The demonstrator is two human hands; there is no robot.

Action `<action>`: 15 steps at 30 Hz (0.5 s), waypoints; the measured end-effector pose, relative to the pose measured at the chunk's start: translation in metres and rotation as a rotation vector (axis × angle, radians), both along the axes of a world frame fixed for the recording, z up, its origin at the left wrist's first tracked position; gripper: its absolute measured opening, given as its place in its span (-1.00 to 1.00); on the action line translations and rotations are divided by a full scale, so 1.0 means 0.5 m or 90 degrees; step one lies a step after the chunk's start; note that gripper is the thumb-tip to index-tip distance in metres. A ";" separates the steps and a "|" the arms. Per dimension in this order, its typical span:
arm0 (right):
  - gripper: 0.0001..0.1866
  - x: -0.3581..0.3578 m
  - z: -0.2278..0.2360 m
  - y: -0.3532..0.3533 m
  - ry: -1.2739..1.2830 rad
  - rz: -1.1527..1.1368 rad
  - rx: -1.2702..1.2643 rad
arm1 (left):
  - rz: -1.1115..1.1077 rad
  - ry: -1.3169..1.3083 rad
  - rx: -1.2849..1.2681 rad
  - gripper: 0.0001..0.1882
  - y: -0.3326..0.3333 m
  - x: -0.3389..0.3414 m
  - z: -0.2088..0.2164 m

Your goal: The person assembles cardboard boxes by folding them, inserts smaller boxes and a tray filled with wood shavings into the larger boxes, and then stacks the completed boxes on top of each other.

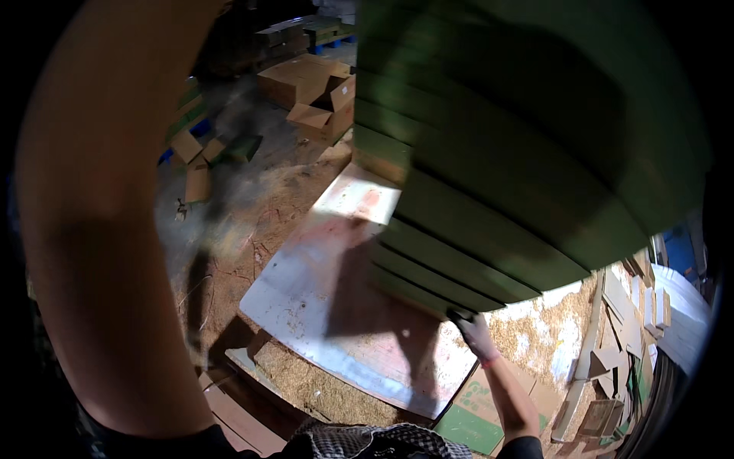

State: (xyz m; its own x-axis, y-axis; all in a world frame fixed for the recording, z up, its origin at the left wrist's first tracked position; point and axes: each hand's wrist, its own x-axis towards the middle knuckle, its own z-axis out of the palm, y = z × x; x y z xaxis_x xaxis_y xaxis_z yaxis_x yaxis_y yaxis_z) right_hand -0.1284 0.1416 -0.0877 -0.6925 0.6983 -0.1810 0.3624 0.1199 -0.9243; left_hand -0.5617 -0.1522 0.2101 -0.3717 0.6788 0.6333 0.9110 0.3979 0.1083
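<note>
A tall stack of flat green layers (459, 237), which look like cartons, fills the upper right and leans over a pale, stained board (306, 283). At the stack's near lower corner my right hand (475, 334), in a dark-fingered glove, is closed on the bottom edge. Its fingertips are partly hidden beneath the layers. My left forearm (99, 229) rises along the left side and leaves the picture at the top, so the left hand is out of sight. Another green carton (380, 153) with a brown lower edge stands behind the stack on the board.
Open brown cardboard boxes (329, 115) stand on the dusty floor beyond the board. Sawdust-like litter (313, 375) lies along the board's near side. A green-printed cardboard sheet (478, 413) is close to my body. Cardboard scraps (608, 367) are piled at right.
</note>
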 end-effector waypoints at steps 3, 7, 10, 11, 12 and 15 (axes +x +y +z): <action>-0.67 -0.135 -0.037 -0.004 0.002 0.104 0.182 | 0.056 0.036 -0.028 -0.31 -0.015 -0.038 0.007; -0.37 -0.291 -0.097 0.038 -0.018 0.079 0.410 | 0.051 0.101 -0.067 -0.28 0.099 -0.102 0.041; -0.37 -0.400 -0.179 0.107 -0.001 0.043 0.405 | 0.045 0.147 -0.083 -0.26 0.170 -0.143 0.070; -0.34 -0.434 -0.184 0.124 -0.014 0.047 0.390 | 0.049 0.157 -0.088 -0.25 0.187 -0.162 0.077; -0.21 -0.462 -0.207 0.147 0.052 0.052 0.280 | 0.047 0.168 -0.090 -0.25 0.218 -0.174 0.085; -0.13 -0.516 -0.229 0.186 0.119 0.036 0.080 | 0.049 0.201 -0.093 -0.23 0.284 -0.207 0.114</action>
